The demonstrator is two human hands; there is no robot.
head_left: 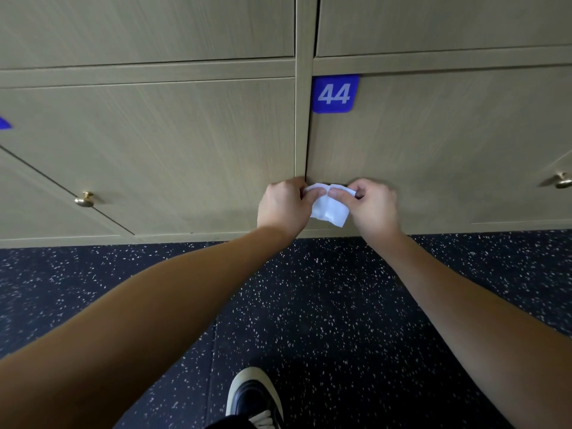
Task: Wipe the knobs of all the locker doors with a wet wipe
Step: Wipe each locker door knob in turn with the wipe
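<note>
1. Both hands up at door 44 (433, 144), low near its left edge. Left hand (283, 209) and right hand (373, 205) each pinch the wet wipe (329, 210) by its top corners; rest of wipe hangs loose between them.
2. Grip state: L fingers curled, clamped on wipe's left corner; R same on right corner. Thumbs nearly meet at mid-top.
3. Knob of door 44 not visible. Prob. hidden behind wipe/fingers, can't confirm.
4. Step in hand, my read: spreading or refolding wipe right at this door's knob, or wrapping it on. Can't tell which.
5. Other knobs in sight: brass knob (84, 199) on door to the left, another brass knob (561, 180) far right. Both well apart from hands, no wipe on them.
6. Next move needs: wipe wrapped round the knob, one hand to twist/rub, then shift sideways to a neighbour knob.
7. Shoe (253, 397) on speckled floor (340, 305), close to lockers.
</note>
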